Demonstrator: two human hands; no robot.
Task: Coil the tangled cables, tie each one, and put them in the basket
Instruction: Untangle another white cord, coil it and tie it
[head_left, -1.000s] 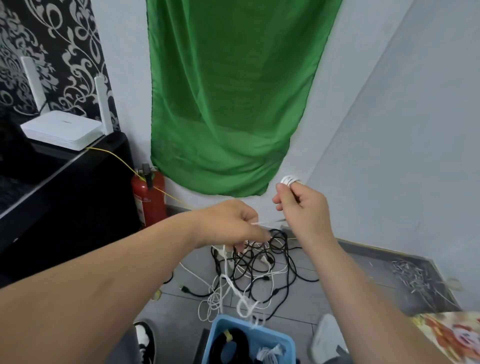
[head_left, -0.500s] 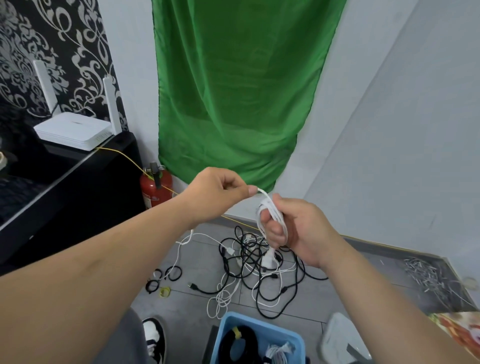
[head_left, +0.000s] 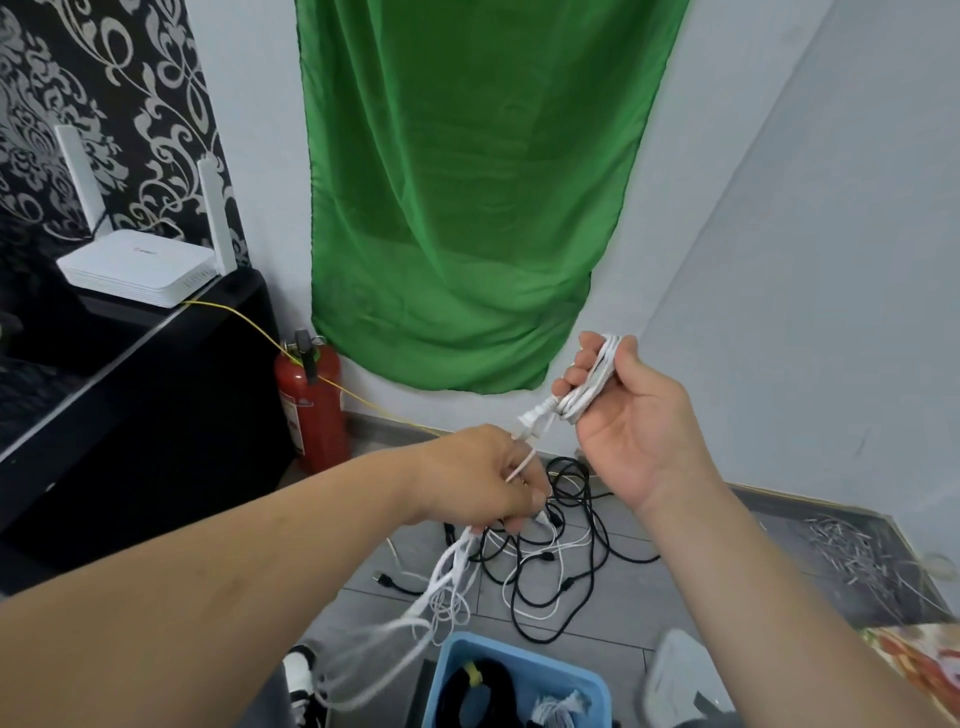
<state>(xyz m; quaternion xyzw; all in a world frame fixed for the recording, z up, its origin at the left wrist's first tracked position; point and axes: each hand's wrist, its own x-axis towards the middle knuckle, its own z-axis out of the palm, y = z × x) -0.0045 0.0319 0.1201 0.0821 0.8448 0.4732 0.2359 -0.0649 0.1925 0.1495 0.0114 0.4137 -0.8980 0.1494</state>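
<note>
My right hand (head_left: 626, 410) is raised, palm towards me, and grips a small coil of white cable (head_left: 597, 379) looped through its fingers. From the coil a white plug end runs down-left to my left hand (head_left: 483, 478), which pinches the same cable. The loose rest of the cable hangs from that hand as blurred white loops (head_left: 441, 587). On the floor behind lies a tangle of black and white cables (head_left: 550, 551). A blue basket (head_left: 452, 654) stands at the bottom edge with a black coil and a white coil inside.
A red fire extinguisher (head_left: 309, 400) stands by the wall beside a black cabinet (head_left: 145, 415) carrying a white router (head_left: 137, 267). A yellow wire runs from the router along the wall. Green cloth (head_left: 467, 208) hangs behind. White ties lie scattered at right (head_left: 852, 545).
My right hand has turned palm-up and lifted with the coil. My left hand has dropped away from it, drawing the cable out downward and to the left.
</note>
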